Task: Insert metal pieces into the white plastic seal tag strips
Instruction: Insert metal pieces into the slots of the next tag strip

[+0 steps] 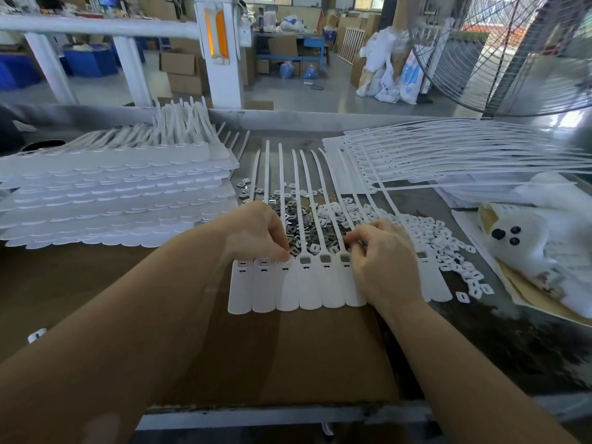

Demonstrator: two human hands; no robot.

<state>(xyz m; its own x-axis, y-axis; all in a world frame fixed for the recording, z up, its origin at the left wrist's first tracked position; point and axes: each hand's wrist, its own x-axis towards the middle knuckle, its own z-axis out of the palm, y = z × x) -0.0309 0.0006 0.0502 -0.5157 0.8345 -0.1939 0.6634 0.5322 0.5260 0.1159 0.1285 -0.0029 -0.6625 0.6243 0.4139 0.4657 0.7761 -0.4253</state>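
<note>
We're mid-row on the strip of seal tags (320, 283) lying on the table (320, 354): a few sockets look filled, the left ones seem empty. Left hand (256, 232) has fingers curled, pinching at a socket, probably seating a metal piece; right hand (381, 261) curls over the tags too, but we can't tell what it holds. Next we'd grab from the metal pieces (293, 219) just behind.

Bright, even daylight; wide-angle bending at edges; slight softness.
</note>
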